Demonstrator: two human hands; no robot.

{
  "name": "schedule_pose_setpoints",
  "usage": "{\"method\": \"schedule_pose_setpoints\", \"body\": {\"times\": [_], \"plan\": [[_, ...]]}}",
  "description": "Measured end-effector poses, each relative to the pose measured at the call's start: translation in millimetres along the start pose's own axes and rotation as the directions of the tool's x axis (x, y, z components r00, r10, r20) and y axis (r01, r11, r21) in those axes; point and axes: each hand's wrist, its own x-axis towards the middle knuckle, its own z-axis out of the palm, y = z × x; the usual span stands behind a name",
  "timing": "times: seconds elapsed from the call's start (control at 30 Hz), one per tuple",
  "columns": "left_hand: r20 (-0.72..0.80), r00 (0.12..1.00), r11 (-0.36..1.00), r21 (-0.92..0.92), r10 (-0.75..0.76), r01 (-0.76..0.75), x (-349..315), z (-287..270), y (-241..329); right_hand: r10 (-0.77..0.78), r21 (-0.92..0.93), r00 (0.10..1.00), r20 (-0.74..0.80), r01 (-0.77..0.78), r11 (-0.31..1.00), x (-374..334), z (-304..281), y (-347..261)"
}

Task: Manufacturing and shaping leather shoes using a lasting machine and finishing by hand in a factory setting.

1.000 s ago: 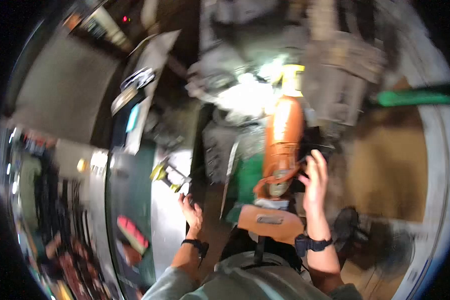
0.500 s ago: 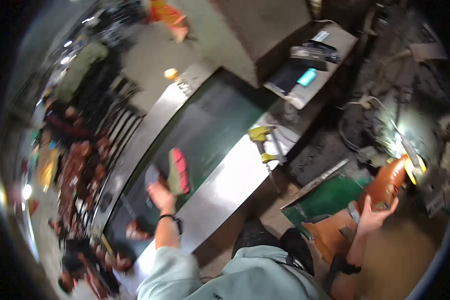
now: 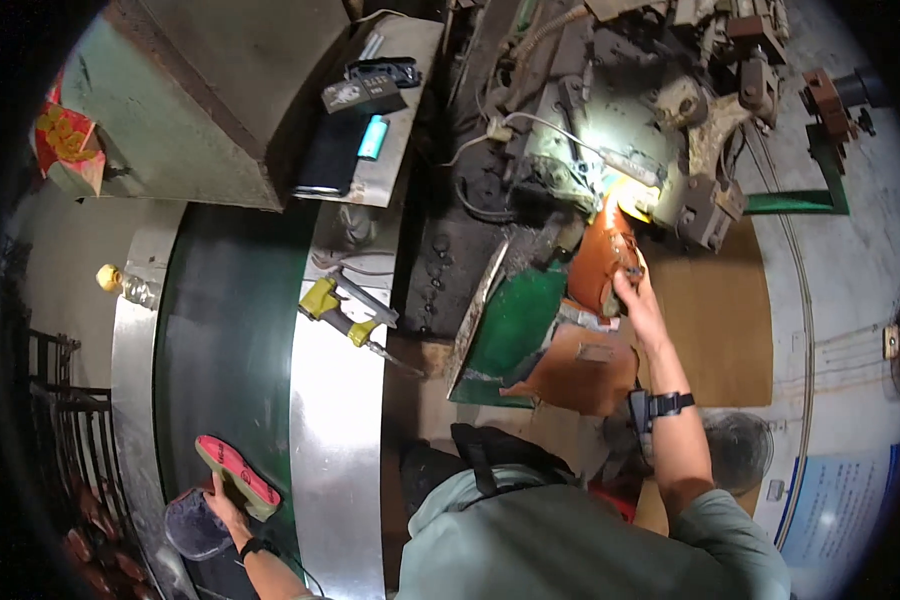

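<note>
My right hand [image 3: 640, 298] is closed round the lower end of a brown leather shoe [image 3: 600, 262], its fingers partly hidden. The shoe stands tilted, its upper end by the bright lamp [image 3: 625, 165] of a dark machine. At lower left, over a dark green belt [image 3: 225, 340], my left hand [image 3: 227, 512] rests against the edge of a rounded dark grey shoe piece [image 3: 195, 527]. Its fingers look closed on that edge, partly out of sight. Beside them lies a shoe sole [image 3: 238, 478] with a pink face and olive side.
A yellow-green gun-shaped tool [image 3: 340, 310] lies on the belt's metal edge [image 3: 335, 450]. Brown leather scraps [image 3: 580, 370] cover part of a green panel [image 3: 515, 330] below the shoe. A shelf [image 3: 410, 110] holds a black tablet [image 3: 327, 155] and a turquoise cylinder [image 3: 373, 138]. Machine arms [image 3: 715, 205] jut out at right.
My view has swung right, so the belt runs upright and the machine is central. My right hand still grips the brown shoe; my left hand stays by the grey piece and sole.
</note>
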Motion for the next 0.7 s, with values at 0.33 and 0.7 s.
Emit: {"method": "schedule_pose_setpoints", "body": {"times": [0.33,0.7], "plan": [[0.236,0.937,0.444,0.833,0.257,-0.331,3.6,49.3,14.3,-0.215,-0.508,0.818,-0.534,-0.107,0.855,-6.8,80.1,-10.3],[0.641,0.345,0.233,0.256,0.685,-0.938,-196.4,243.5,122.5,-0.207,-0.479,0.832,-0.514,-0.079,0.874,-3.8,83.5,-8.8]]}}
